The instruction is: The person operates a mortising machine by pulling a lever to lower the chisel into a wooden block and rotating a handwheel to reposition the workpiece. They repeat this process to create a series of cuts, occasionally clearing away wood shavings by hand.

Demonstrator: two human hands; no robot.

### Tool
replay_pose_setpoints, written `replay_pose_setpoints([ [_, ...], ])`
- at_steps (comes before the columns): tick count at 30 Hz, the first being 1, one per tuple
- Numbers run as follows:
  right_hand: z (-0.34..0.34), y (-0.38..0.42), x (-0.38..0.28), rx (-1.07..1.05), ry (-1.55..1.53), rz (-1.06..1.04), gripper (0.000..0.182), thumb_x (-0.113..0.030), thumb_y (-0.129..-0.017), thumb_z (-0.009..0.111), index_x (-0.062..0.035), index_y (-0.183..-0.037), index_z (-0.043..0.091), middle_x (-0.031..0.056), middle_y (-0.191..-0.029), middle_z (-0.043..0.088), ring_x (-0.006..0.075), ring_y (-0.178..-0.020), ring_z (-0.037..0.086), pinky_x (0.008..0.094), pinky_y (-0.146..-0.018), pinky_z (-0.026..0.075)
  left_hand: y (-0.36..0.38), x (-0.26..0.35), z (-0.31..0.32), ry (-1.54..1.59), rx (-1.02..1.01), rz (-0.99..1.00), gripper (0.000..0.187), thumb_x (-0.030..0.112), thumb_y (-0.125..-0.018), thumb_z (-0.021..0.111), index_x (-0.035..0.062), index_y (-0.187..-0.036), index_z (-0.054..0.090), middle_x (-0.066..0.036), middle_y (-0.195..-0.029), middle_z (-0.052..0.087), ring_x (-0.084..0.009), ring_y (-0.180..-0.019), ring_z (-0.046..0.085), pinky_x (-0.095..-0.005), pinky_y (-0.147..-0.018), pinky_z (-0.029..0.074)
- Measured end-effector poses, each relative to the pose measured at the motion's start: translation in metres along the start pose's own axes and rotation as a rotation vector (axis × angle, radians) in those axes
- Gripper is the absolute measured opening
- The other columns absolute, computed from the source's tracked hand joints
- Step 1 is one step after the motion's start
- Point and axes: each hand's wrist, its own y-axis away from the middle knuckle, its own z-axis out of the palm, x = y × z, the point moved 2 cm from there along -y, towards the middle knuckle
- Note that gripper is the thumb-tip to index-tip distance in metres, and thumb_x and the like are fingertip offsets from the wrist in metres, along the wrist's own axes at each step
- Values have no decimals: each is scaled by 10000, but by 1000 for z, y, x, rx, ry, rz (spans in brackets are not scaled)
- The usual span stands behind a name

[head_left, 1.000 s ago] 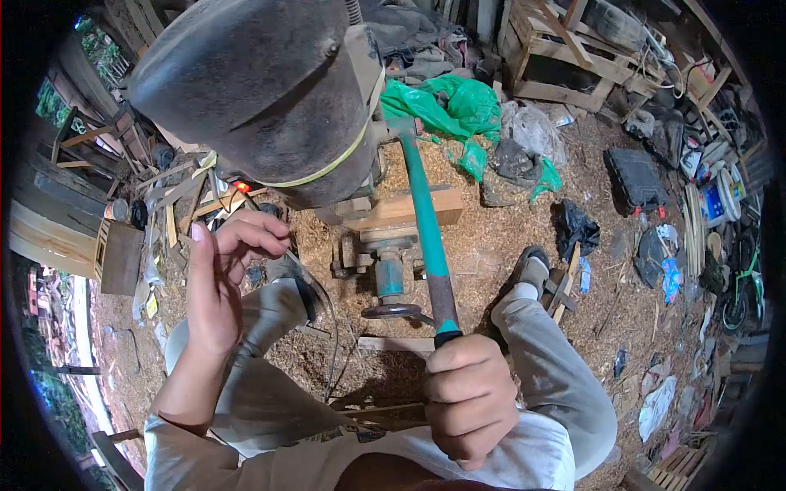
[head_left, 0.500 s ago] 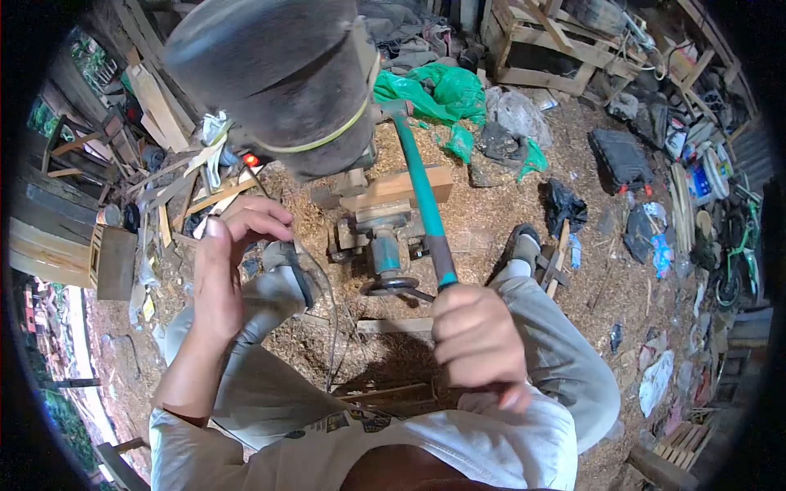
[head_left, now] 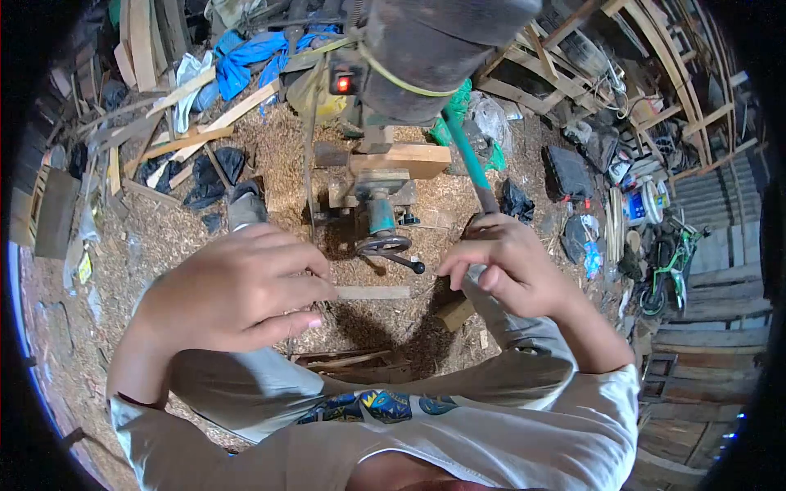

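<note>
My left hand (head_left: 246, 286) hovers palm down over my left leg, its fingers slightly bent and apart, holding nothing. My right hand (head_left: 512, 266) is by the lower end of a green lever (head_left: 467, 151) with a dark grip; its fingers are loosely bent rather than wrapped round it, though the grip's tip is hidden. The lever belongs to a machine with a large dark housing (head_left: 450, 49), a yellow band and a lit red switch (head_left: 343, 84). Below the housing, a wooden block (head_left: 413, 160) sits at a vise (head_left: 381, 211) with a handwheel (head_left: 385, 245).
Wood shavings (head_left: 278, 164) cover the ground. Planks (head_left: 188, 143) and a blue cloth (head_left: 246, 61) lie at the left. To the right are a black case (head_left: 567, 172), a green bicycle (head_left: 675, 262) and a wooden frame (head_left: 532, 78). A small wood block (head_left: 454, 314) lies near my right leg.
My right hand has loosened from the lever's grip, and its fingers have uncurled. My left hand has turned palm down and come lower. The camera view has shifted left.
</note>
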Motion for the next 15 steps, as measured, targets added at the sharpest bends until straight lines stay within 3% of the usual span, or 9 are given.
replay_pose_setpoints([
  [1,-1,0,3,-49,5,-6,780,-704,-1076,295,-83,-1034,765,48,-832,773,341,-939,726,433,-977,487,6,-4,0,24,-13,12,283,260,-920,777,56,-1117,771,-106,-1169,705,-306,-1088,691,-470,-970,524],
  [2,-1,-3,1,-62,8,3,780,-704,-1076,295,-83,-1034,765,48,-832,773,341,-939,726,433,-977,487,12,-6,0,38,-5,13,283,260,-920,777,56,-1117,771,-106,-1169,705,-306,-1088,691,-470,-970,524],
  [4,-1,-9,-7,-85,68,32,607,-578,-1074,407,-92,-1021,766,59,-891,790,327,-950,736,458,-1038,473,22,-9,-1,48,-8,-18,280,257,-927,773,62,-1127,767,-121,-1190,693,-315,-1102,687,-485,-1000,523],
  [5,-2,-11,-11,-87,63,28,455,-456,-1037,491,-98,-1006,771,83,-974,800,318,-1072,729,539,-1118,425,28,-10,1,53,-5,-58,295,271,-920,777,76,-1141,763,-134,-1250,686,-338,-1204,676,-524,-1097,500],
  [6,1,-13,-9,-99,61,30,455,-456,-1037,491,-98,-1006,771,83,-974,800,318,-1072,729,539,-1118,425,32,-7,1,63,-1,-62,295,271,-920,777,76,-1141,763,-134,-1250,686,-338,-1204,676,-524,-1097,500],
  [9,7,-13,-6,-118,121,-140,381,-363,-1020,526,-96,-1038,796,105,-1059,794,306,-1257,667,643,-1167,355,46,1,-1,7,8,-197,326,298,-896,794,105,-1157,760,-138,-1349,677,-369,-1396,601,-606,-1251,379],
  [12,16,-16,-5,-80,171,-110,342,-313,-1012,540,-96,-1056,800,100,-1057,796,305,-1235,674,635,-1170,363,55,0,-1,-31,-3,-247,336,296,-890,802,107,-1165,761,-139,-1347,679,-366,-1396,598,-601,-1254,377],
  [14,27,-13,1,-85,186,-112,269,-269,-1001,601,-97,-1058,798,97,-1051,794,297,-1195,688,624,-1162,382,62,-3,0,-30,-11,-267,348,320,-897,791,109,-1171,762,-139,-1344,680,-367,-1399,594,-604,-1257,370],
  [15,32,-14,3,-83,232,-113,219,-275,-986,671,-98,-1032,792,89,-1013,788,292,-1161,687,572,-1145,416,65,-6,1,-39,-17,-295,361,344,-904,780,111,-1178,763,-139,-1342,681,-368,-1401,591,-607,-1261,362],
])
